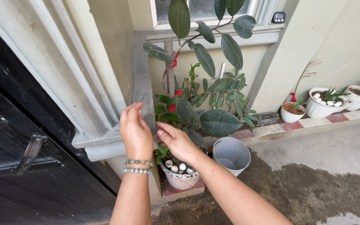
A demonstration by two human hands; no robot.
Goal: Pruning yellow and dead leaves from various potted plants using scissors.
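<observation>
Soft even daylight, faint shadows, no glare, sharp focus, slight wide-angle bending at edges

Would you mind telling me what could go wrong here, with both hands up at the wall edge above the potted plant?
The right hand reaches across the plant's leaves, so it might bend or snap one. The white pot sits near the front of its low ledge; a nudge from the forearm could tip it off. The left hand presses a thin object, hard to make out, against the wall edge; it could slip.
</observation>
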